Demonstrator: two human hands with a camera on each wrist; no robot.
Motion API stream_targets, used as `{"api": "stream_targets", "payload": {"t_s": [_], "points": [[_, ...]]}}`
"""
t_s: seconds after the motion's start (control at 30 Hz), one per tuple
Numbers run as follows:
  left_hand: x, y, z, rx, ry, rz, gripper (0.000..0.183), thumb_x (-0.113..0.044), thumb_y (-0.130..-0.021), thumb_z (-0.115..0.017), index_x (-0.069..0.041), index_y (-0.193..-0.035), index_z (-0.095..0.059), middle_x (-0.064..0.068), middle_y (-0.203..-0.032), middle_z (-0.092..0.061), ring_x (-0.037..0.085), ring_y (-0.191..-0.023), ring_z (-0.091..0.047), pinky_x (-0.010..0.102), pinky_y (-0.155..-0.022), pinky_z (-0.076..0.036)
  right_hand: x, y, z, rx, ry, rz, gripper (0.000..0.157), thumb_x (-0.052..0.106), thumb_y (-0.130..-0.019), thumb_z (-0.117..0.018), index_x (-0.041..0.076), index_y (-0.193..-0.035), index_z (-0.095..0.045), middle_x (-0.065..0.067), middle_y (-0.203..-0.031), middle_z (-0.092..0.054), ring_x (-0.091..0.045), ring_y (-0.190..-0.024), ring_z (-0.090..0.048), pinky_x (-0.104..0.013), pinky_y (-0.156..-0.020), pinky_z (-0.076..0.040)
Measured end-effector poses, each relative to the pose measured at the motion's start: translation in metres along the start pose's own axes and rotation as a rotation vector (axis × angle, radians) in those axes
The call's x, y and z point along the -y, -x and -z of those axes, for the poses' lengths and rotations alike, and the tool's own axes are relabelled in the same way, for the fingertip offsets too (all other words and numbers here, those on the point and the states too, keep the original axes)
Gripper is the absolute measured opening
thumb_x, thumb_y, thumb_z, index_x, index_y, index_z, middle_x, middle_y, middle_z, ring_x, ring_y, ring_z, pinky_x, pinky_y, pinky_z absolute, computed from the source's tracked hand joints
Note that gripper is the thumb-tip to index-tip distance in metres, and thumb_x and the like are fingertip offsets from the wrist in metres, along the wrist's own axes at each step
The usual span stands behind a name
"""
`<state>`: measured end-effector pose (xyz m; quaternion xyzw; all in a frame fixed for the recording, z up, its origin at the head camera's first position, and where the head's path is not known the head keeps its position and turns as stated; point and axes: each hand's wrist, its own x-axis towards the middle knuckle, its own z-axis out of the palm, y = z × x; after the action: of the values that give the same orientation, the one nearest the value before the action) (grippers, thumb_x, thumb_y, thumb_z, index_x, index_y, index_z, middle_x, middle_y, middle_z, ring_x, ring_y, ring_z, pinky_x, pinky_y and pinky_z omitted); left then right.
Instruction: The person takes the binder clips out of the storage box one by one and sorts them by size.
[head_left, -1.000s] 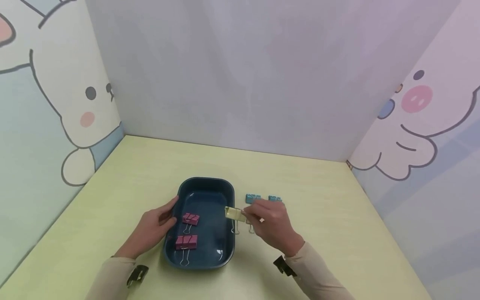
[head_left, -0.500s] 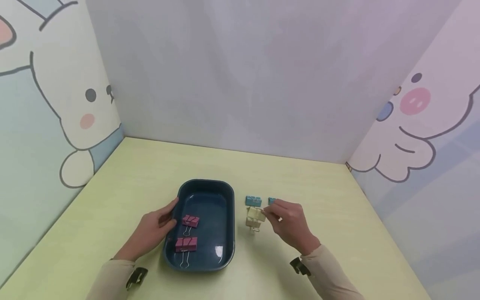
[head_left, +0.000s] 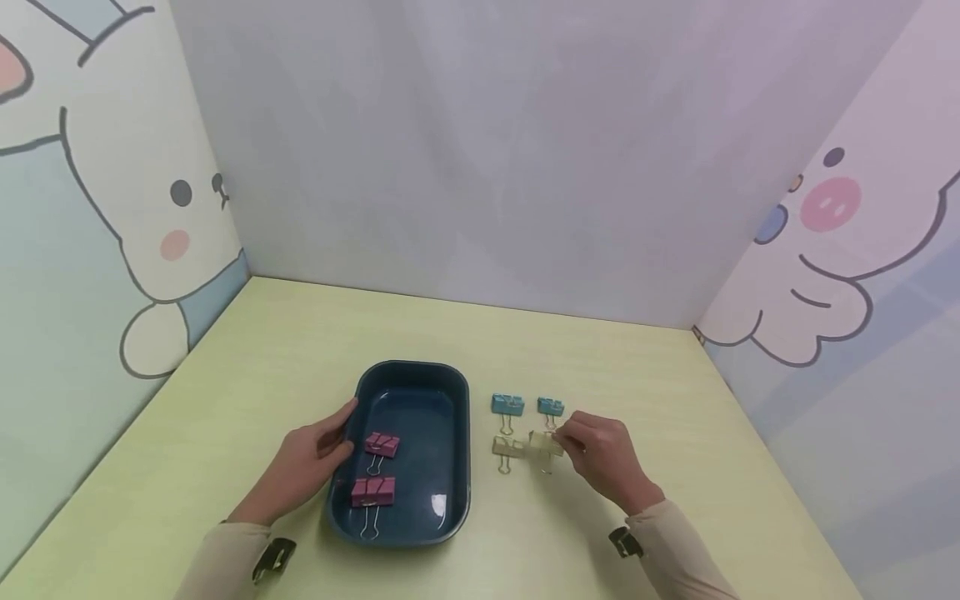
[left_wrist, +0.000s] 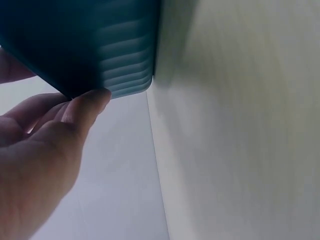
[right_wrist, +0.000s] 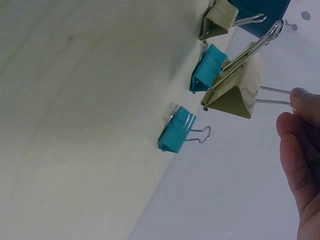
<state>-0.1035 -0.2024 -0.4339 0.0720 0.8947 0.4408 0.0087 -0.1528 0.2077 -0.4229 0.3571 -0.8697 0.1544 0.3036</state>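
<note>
My left hand [head_left: 303, 460] holds the left side of a dark blue tray [head_left: 422, 417]. In the left wrist view, its thumb and fingers pinch the wall of the tray [left_wrist: 125, 45] near the rim. Two magenta binder clips, a smaller one [head_left: 382, 444] and a larger one [head_left: 372, 492], lie in the tray's left half. Right of the tray, my right hand [head_left: 606, 457] pinches a pale yellow binder clip [right_wrist: 240, 90] by one wire handle. It hangs beside another yellow binder clip [head_left: 507, 447]. Whether the held clip touches the table cannot be told.
Two teal binder clips, one on the left [head_left: 507, 405] and one on the right [head_left: 551, 406], lie just behind the yellow ones on the pale yellow table [head_left: 645, 383]. A grey wall [head_left: 465, 167] rises at the back, with cartoon-printed panels at both sides.
My right hand has moved right with the yellow clip, from the tray's right rim past the other yellow clip. Both teal clips now show fully. The left hand stays on the tray.
</note>
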Motion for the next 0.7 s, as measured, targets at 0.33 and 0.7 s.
{"api": "stream_targets", "payload": {"t_s": [0.33,0.7], "points": [[0.000,0.000,-0.001,0.004,-0.001,0.014,0.060,-0.009,-0.099,-0.055,-0.006,-0.156,-0.034,0.024,-0.155,-0.042,0.042,-0.136,-0.053,0.046,-0.105,-0.051,-0.010,0.014,-0.008,0.045,0.064,0.006,0.023,-0.001,-0.064,-0.090,0.013,-0.068,-0.072,0.009,-0.063,-0.060,0.006,-0.057,-0.043,-0.008,-0.049,-0.042],[0.000,-0.001,0.000,0.002,-0.001,0.008,0.060,-0.008,-0.099,-0.055,-0.005,-0.155,-0.035,0.024,-0.155,-0.042,0.041,-0.135,-0.053,0.046,-0.105,-0.052,-0.012,0.018,-0.007,0.084,0.060,0.003,0.019,0.000,-0.065,-0.090,0.013,-0.072,-0.077,0.009,-0.063,-0.061,0.008,-0.057,-0.040,-0.005,-0.048,-0.037]]}}
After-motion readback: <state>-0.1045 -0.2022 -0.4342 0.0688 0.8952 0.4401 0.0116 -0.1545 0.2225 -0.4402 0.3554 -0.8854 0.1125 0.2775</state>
